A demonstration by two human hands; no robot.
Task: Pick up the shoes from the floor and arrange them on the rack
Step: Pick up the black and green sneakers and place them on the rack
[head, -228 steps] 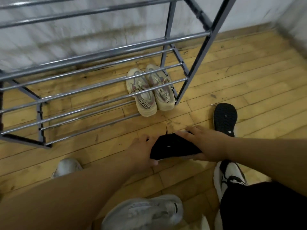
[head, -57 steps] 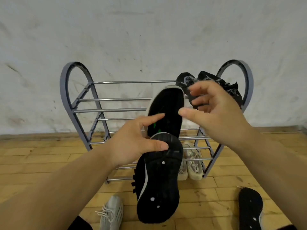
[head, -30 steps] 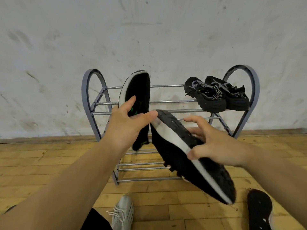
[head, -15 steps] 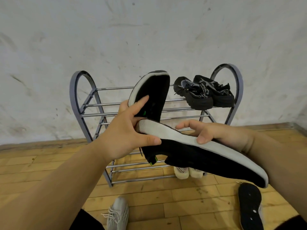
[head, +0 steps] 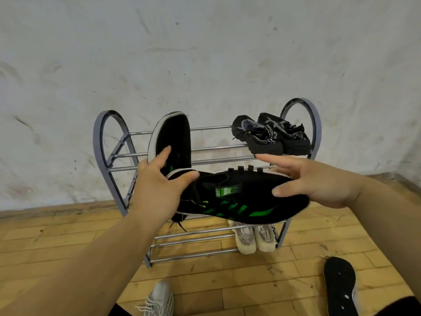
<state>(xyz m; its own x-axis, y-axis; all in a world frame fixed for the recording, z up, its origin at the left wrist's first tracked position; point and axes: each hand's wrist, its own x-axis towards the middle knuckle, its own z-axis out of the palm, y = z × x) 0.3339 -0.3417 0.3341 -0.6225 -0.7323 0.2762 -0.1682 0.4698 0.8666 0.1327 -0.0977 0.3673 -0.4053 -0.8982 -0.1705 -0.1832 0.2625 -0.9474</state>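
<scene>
A scuffed white wall (head: 205, 53) fills the upper half of the view, and a wooden floor (head: 57, 242) runs below it. Against the wall stands a grey metal rack (head: 109, 156) with arched ends and tiers of thin bars. In front of it, held up in the air, a black striped shoe (head: 239, 201) with green marks lies level on its side, toe to the right, and hides the rack's middle bars. Behind its heel an upright shoe (head: 175, 135), black with a white edge, stands on end with its sole facing the camera and covers part of the top tier. A black pair (head: 271, 135) sits side by side at the right end of the top tier. A beige pair (head: 255, 238) sits low at the rack's right end, heels outward; whether it rests on the floor or on the lowest bars cannot be told. A black shoe (head: 339, 281) lies sole up on the floor at the lower right, and a pale laced shoe (head: 159, 302) lies at the bottom edge. The left grip (head: 157, 190) holds the upright shoe, one finger laid up its sole, with the thumb pressed over the striped shoe's heel. The right grip (head: 319, 181) holds the striped shoe's toe, thumb on the near side and fingers reaching over the far side.
</scene>
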